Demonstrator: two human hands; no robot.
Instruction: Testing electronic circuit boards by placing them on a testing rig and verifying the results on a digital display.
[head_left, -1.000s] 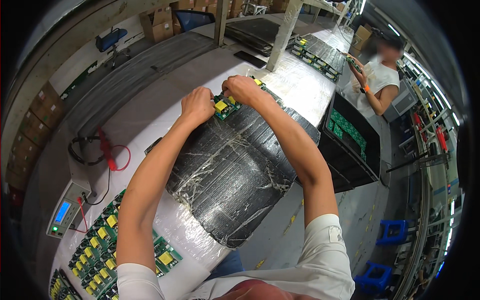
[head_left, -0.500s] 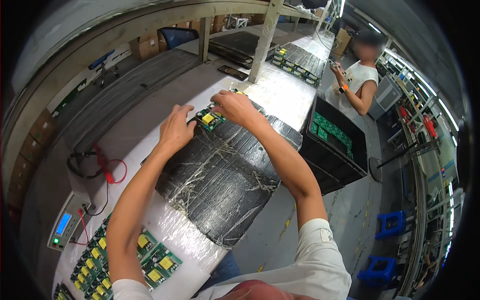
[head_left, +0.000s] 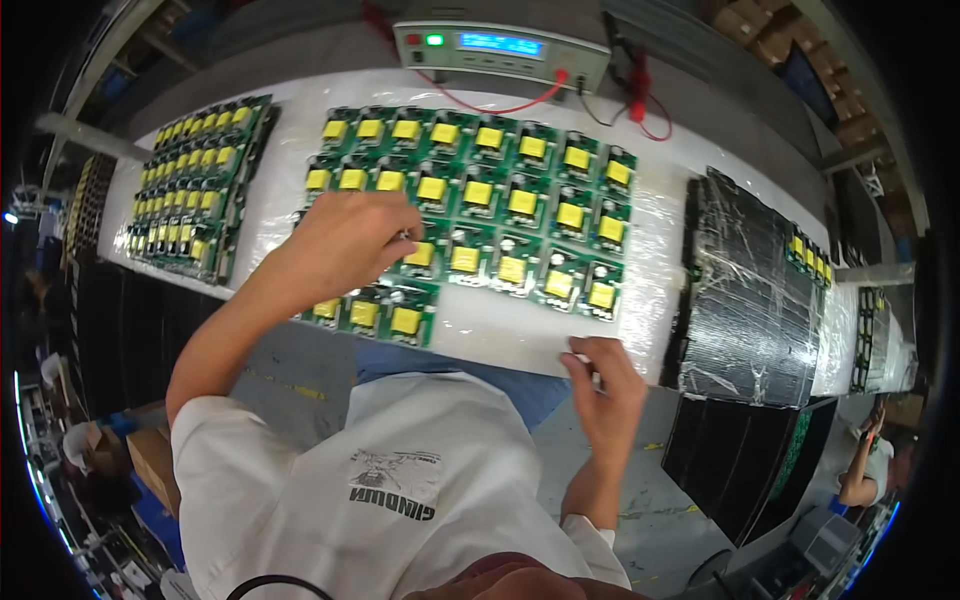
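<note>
Green circuit boards (head_left: 478, 195), each with a yellow transformer, lie in rows on a white sheet (head_left: 490, 325). My left hand (head_left: 355, 240) reaches over the left side of the rows. Its fingers are bunched in a pinch at the upper edge of one circuit board (head_left: 421, 256), and the hand covers boards beneath it. Close to the sheet's front edge is my right hand (head_left: 608, 390), right of the nearest boards. Thumb and forefinger are curled toward each other there, with nothing visible between them.
A tester (head_left: 505, 52) with a lit blue display stands behind the boards, its red lead (head_left: 640, 90) to the right. Stacked boards (head_left: 190, 190) stand at left. On the right are a black film-wrapped stack (head_left: 755, 290), a black crate (head_left: 735, 465) and another person (head_left: 870, 465).
The view has swung left, from the black-wrapped stack to the rows of boards. Both hands have left the board on that stack; the left is now over the rows, the right beside them.
</note>
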